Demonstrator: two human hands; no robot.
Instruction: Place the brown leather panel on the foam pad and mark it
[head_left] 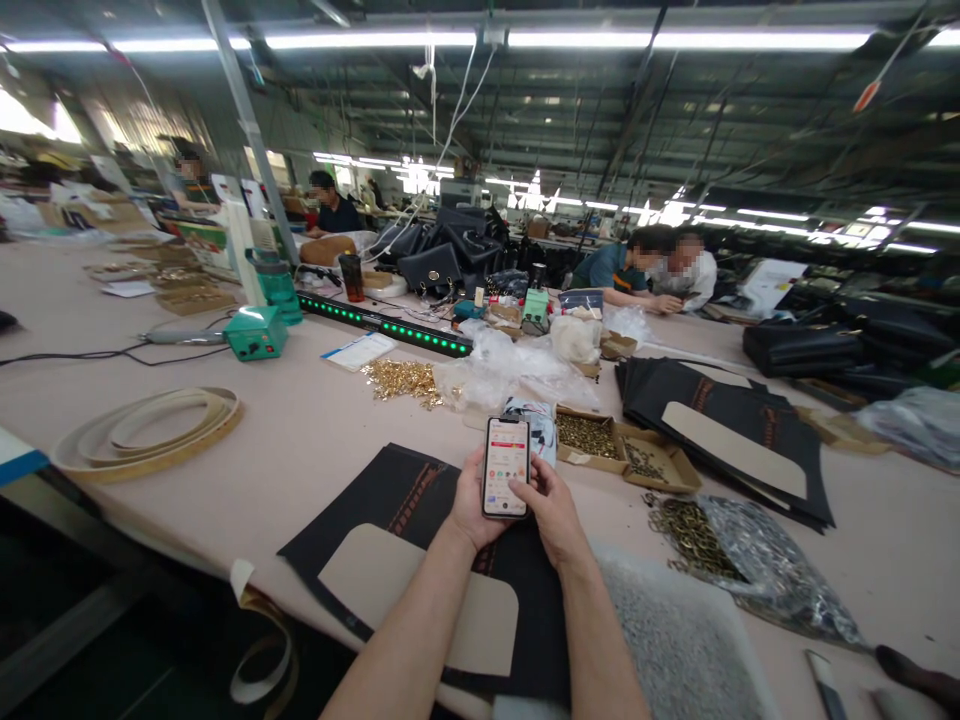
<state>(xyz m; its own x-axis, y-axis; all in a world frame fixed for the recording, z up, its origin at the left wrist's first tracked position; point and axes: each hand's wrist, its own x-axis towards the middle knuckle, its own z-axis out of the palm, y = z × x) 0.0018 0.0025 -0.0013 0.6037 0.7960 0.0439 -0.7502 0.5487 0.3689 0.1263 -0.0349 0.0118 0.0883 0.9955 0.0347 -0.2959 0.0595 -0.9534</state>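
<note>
A smartphone [506, 465] with a lit red and white screen is held upright over the table by both hands. My left hand [469, 505] wraps its left edge from behind. My right hand [551, 510] holds the right side, thumb resting on the lower screen. Beneath the hands lies a black bag panel [420, 490] with a beige insert [420, 590].
Cardboard boxes of small metal parts [589, 435], a heap of gold fittings [405, 380], a plastic bag of dark hardware [742, 560], stacked black panels [720, 420], beige strap coils [146, 425] and a green device [255, 332] sit around. Other people work at the far side.
</note>
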